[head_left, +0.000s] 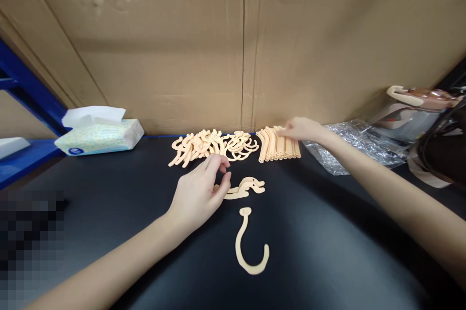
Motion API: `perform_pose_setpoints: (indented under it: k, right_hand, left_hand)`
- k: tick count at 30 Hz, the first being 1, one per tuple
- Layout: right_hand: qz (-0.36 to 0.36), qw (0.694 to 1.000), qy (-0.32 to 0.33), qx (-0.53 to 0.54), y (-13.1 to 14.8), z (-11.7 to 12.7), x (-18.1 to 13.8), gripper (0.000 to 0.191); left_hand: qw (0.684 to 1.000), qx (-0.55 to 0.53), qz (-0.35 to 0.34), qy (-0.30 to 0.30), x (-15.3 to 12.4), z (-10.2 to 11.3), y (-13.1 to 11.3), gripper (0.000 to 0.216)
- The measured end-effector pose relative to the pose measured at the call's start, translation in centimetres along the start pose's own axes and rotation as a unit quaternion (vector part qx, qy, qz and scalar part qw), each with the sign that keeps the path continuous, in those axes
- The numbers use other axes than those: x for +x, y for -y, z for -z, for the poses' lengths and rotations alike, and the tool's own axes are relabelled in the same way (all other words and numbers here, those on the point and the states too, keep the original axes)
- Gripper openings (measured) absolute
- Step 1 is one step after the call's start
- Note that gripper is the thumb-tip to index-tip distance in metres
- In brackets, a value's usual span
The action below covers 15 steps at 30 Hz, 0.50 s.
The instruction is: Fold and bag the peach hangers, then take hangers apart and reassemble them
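My left hand (202, 188) rests on the black table with fingertips pinched on the end of a small stack of cream plastic hooks (245, 187). One single cream hook (250, 249) lies flat nearer to me. My right hand (300, 129) reaches to the back and lies with curled fingers on a neat row of straight cream pieces (277, 147). Left of that row is a loose pile of hooks (211, 147) against the cardboard.
A cardboard wall (233, 43) closes the back. A tissue pack (98, 132) sits at the left by a blue shelf frame (25, 81). Crumpled clear plastic bag (349, 147) and a clear container with a cream handle (415, 108) are at the right.
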State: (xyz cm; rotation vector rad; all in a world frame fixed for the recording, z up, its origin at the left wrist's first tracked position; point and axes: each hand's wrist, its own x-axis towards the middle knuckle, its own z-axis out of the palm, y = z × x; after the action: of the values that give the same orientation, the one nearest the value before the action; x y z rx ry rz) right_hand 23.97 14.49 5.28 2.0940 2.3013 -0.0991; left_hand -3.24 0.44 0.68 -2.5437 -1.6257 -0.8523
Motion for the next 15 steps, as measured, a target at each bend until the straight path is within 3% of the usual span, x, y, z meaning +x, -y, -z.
perform_pose_setpoints:
  k: [15]
  right_hand:
    - [-0.015, 0.999, -0.034, -0.003, 1.1, -0.4, -0.6, 0.027]
  left_hand:
    - [1.000, 0.000, -0.003, 0.014, -0.1, -0.1, 0.1, 0.005]
